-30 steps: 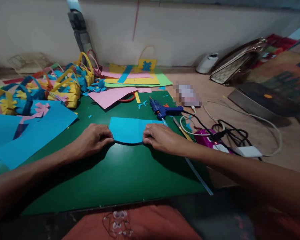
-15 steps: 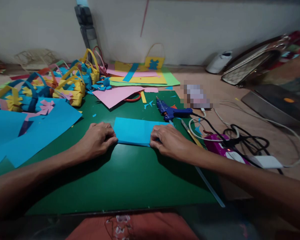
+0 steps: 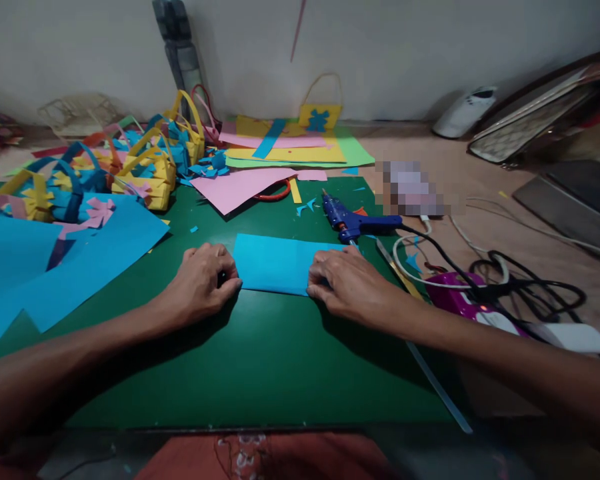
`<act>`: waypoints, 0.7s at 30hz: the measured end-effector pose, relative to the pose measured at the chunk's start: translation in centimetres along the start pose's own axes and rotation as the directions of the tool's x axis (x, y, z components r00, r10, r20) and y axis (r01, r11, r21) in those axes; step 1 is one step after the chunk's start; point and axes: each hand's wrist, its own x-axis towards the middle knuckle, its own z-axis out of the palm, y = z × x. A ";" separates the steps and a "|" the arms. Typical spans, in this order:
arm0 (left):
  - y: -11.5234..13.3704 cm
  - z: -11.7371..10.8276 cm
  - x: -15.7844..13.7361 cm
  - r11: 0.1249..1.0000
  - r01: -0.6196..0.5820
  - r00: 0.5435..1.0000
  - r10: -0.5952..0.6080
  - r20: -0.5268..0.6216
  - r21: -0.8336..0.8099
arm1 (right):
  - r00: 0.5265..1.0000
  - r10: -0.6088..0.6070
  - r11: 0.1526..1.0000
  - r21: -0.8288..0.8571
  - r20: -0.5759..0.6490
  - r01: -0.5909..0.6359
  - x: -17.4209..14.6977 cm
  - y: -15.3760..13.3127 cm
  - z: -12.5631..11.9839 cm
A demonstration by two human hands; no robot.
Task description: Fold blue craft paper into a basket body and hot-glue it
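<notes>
A folded piece of blue paper (image 3: 275,265) lies on the green board (image 3: 260,373) in front of me. My left hand (image 3: 207,280) pinches its near left corner, thumb and curled fingers closed. At the near right edge my right hand (image 3: 345,280) is closed on the same paper, fingers bent over it. The near edge of the paper runs as a fold between the two hands. Just beyond my right hand lies a blue glue gun (image 3: 353,220), its tip pointing away to the left.
Several small paper baskets (image 3: 145,173) crowd the back left behind large blue sheets (image 3: 95,267). Pink paper (image 3: 243,187) partly covers red-handled scissors (image 3: 275,195). On the right are a glue stick (image 3: 440,387), a purple power strip (image 3: 455,297), tangled cables (image 3: 540,287) and a blurred phone (image 3: 413,187).
The camera view has shifted, so the whole scene sits slightly further right. Both hands keep their hold on the blue paper, and its near fold looks flatter.
</notes>
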 end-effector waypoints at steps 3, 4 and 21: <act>0.0 0.1 -0.1 1.000 -0.002 1.000 0.002 -0.010 0.008 | 1.000 0.009 1.000 0.004 0.004 -0.009 0.0 0.0 0.0; 0.0 0.1 -0.1 1.000 -0.005 1.000 0.005 -0.015 0.006 | 1.000 0.015 1.000 0.002 0.008 -0.015 0.1 -0.1 0.0; 0.2 0.5 -0.2 0.999 0.025 0.997 -0.027 -0.068 -0.030 | 0.997 0.074 0.997 -0.023 0.029 -0.073 0.4 -0.7 -0.3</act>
